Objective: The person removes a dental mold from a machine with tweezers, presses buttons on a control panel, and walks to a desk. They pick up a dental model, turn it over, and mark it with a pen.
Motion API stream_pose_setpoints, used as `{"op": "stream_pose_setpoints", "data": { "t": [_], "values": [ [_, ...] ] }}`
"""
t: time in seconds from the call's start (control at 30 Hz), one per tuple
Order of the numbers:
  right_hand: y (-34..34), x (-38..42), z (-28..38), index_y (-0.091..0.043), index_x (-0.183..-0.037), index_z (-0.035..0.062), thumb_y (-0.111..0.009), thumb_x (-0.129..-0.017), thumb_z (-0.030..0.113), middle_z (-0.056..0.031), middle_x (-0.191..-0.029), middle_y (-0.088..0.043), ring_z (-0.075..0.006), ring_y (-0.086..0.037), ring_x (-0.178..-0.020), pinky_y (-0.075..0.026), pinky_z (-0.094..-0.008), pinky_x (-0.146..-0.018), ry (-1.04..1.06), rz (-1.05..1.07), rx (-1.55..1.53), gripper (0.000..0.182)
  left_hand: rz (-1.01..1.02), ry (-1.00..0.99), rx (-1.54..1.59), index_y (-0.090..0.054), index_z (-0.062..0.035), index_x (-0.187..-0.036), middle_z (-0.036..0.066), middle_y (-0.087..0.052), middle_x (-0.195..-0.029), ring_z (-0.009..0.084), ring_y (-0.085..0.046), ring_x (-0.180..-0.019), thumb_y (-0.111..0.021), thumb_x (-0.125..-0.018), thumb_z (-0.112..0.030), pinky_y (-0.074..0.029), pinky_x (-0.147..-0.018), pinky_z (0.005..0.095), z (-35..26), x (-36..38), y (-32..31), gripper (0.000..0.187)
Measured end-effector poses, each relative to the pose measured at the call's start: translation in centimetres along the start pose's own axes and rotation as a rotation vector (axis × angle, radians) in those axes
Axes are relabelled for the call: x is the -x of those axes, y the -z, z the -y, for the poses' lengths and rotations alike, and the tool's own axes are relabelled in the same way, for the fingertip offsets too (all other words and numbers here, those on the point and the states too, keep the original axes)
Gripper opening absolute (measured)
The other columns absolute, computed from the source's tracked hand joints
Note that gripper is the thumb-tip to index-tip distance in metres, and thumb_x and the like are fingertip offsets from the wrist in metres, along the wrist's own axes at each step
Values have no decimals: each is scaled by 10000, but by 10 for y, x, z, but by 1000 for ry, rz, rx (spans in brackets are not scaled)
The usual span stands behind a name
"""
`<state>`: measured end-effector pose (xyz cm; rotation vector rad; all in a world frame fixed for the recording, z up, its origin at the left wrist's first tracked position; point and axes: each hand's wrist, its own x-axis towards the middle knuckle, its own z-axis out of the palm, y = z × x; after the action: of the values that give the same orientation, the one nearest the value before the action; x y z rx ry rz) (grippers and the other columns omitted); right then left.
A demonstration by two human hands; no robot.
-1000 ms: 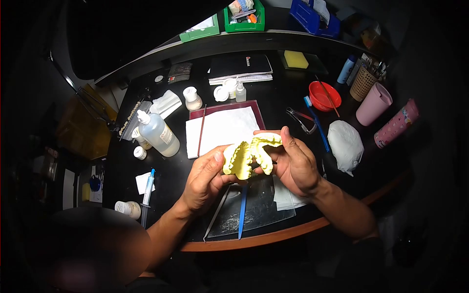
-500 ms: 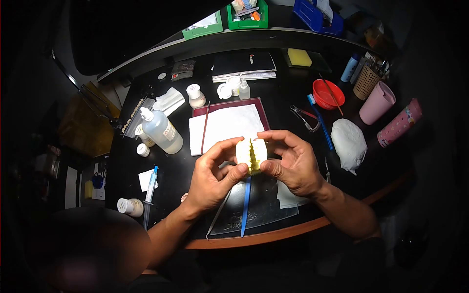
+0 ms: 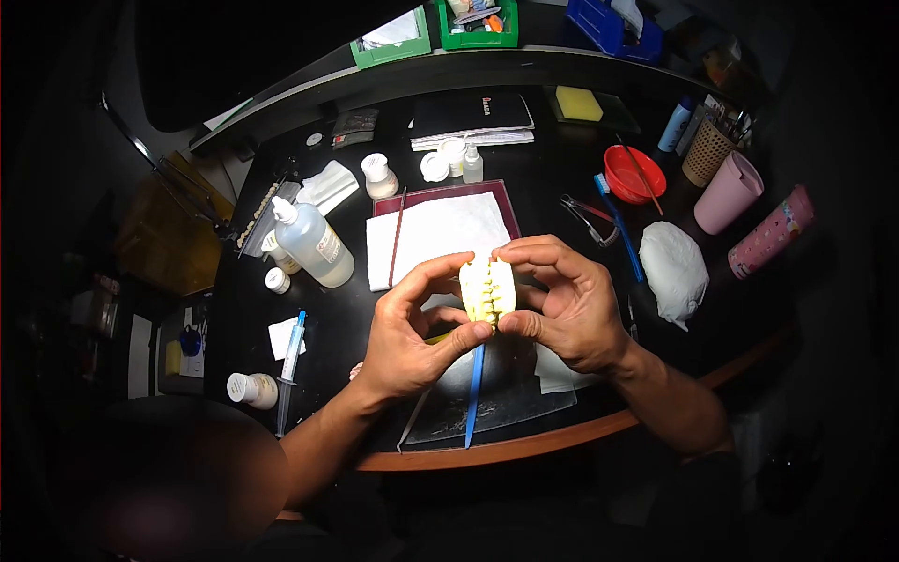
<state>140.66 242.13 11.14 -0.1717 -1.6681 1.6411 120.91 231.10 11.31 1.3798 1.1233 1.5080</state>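
A pale yellow dental cast [image 3: 489,288] of two halves is held up over the desk under bright light, its rows of teeth meeting along an upright seam. My left hand [image 3: 412,328] grips the left half between thumb and fingertips. On the other side, my right hand [image 3: 567,309] pinches the right half the same way. Below them a blue stick-like tool [image 3: 475,398] lies on a clear, scratched sheet [image 3: 520,403]. Behind the cast, a white paper towel [image 3: 435,234] lies on a dark red board [image 3: 508,214], with a thin brown brush-like stick [image 3: 398,239] across it.
To the left stand a squeeze bottle [image 3: 318,248], small jars [image 3: 253,391] and a syringe [image 3: 292,351]. On the right are a red bowl [image 3: 629,178], a blue toothbrush [image 3: 623,234], a white bag [image 3: 672,272] and a pink cup [image 3: 728,192]. Notebooks [image 3: 471,120] lie at the back.
The dental cast has turned in my hands, and its tooth rows, which showed a dark jagged gap before, now appear closed together. Both hands still hold it.
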Motion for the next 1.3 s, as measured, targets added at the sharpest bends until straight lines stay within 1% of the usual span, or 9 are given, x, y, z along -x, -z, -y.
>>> {"op": "stream_pose_setpoints", "data": {
  "t": [0.17, 0.37, 0.47, 0.57, 0.67, 0.87, 0.97, 1.07, 1.3],
  "values": [
    [-1, 1, -1, -639, -1349, -9, -895, -833, -12, -134, -1406, -553, -260, -591, -1363, -539, -452, -1187, 0, -15, 19, 575, 5, 15, -25, -576, 33, -1465, 145, -659, -1334, 195, -670, -1202, -902, -853, -36, -643, -894, 303, -1, 0, 2, 697],
    [-2, 1, -2, -643, -1345, 3, -904, -829, 6, -128, -1393, -563, -256, -591, -1363, -542, -445, -1183, 61, -30, 66, 578, 14, -36, -80, -593, -11, -1504, 182, -632, -1413, 221, -673, -1234, -930, -828, -69, -638, -893, 297, 2, 0, 5, 758],
    [-5, 2, -2, -639, -1350, 6, -905, -834, 17, -132, -1380, -567, -257, -601, -1350, -557, -437, -1167, 105, -36, 92, 581, 25, -74, -34, -577, -22, -1526, 185, -625, -1420, 230, -675, -1231, -921, -840, -72, -637, -886, 294, 5, 0, 4, 769],
    [-5, 2, 1, -632, -1354, 2, -903, -842, 31, -136, -1364, -568, -260, -613, -1334, -572, -430, -1151, 116, -26, 153, 580, 45, -94, -98, -557, -20, -1543, 192, -618, -1426, 231, -676, -1226, -904, -862, -74, -636, -872, 292, 6, 0, 6, 767],
    [-1, 3, 2, -591, -1384, -26, -890, -859, 31, -144, -1415, -527, -267, -580, -1377, -545, -444, -1173, 89, 11, 214, 606, 51, -135, -139, -546, -17, -1552, 197, -620, -1422, 229, -679, -1218, -864, -905, -77, -634, -861, 293, 7, 0, 5, 723],
    [-4, 5, -4, -567, -1387, -28, -850, -887, -14, -139, -1402, -532, -257, -593, -1358, -546, -449, -1173, 19, -27, 104, 574, 27, -152, -208, -527, -14, -1568, 198, -623, -1389, 212, -651, -1215, -815, -953, -98, -622, -852, 287, 6, 1, 2, 684],
    [-5, 5, -4, -553, -1393, -23, -843, -885, -34, -136, -1398, -536, -255, -598, -1353, -542, -454, -1179, 17, -29, 103, 584, 38, -171, -220, -527, -14, -1569, 194, -622, -1381, 205, -639, -1211, -823, -945, -101, -615, -856, 287, 8, 1, 3, 695],
    [-6, 4, -3, -607, -1357, -5, -893, -862, 33, -116, -1351, -569, -275, -625, -1319, -552, -456, -1164, 11, -59, 60, 573, 42, -182, -221, -528, -13, -1568, 189, -622, -1380, 204, -642, -1205, -826, -941, -94, -610, -864, 288, 9, 0, 4, 699],
    [-4, 3, -1, -603, -1362, -12, -906, -849, 50, -118, -1361, -569, -252, -631, -1310, -559, -439, -1156, 6, -44, 85, 600, 57, -173, -215, -518, 2, -1570, 183, -621, -1384, 194, -637, -1212, -809, -955, -85, -602, -877, 283, 7, 0, 5, 687]
  ]
}}
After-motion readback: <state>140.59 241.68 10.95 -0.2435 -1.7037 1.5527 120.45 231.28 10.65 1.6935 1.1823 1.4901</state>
